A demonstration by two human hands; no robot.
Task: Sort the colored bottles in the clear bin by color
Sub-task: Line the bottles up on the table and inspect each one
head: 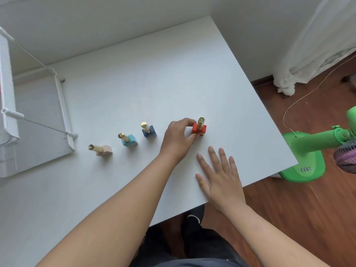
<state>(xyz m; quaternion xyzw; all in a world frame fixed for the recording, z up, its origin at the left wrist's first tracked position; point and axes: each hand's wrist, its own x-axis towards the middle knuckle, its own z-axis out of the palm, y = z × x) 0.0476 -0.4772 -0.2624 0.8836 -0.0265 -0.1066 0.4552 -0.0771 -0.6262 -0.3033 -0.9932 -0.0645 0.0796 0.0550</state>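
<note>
Several small square bottles with gold caps stand in a row on the white table (146,78). From left to right they are a pale pink bottle (105,150), a teal bottle (130,141), a dark blue bottle (149,131) and a red bottle (199,129). My left hand (177,139) pinches the red bottle's left side between thumb and fingers. My right hand (219,176) lies flat on the table, fingers spread, just in front of the red bottle and apart from it. No clear bin shows.
A white wire-framed rack (38,120) stands at the table's left side. A green fan (316,151) stands on the wooden floor past the table's right edge, with a thin cord (300,101) and a white curtain (316,43) behind it.
</note>
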